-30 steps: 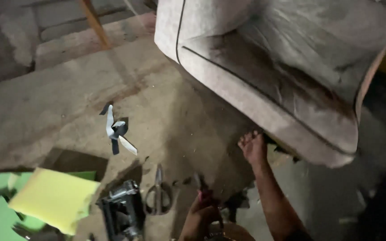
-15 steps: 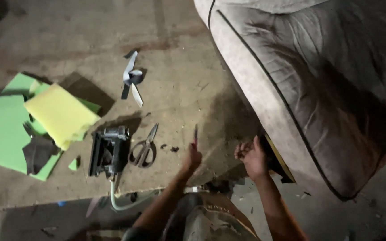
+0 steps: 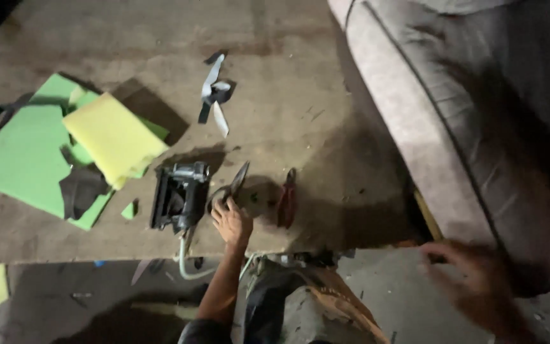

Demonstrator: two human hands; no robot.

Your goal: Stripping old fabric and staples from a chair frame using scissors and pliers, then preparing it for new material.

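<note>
While the left hand (image 3: 232, 223) closes its fingers on 1 pair of scissors (image 3: 232, 186) near the worktop's (image 3: 326, 76) front edge, 1 red-handled tool (image 3: 286, 197) lies just beside; the blurred right hand (image 3: 479, 280) hangs open by 1 sofa (image 3: 472, 108).

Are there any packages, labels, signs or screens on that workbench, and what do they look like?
None in view. The workbench holds only foam sheets, a black stapler, scissors under the left hand, and red pliers.
</note>
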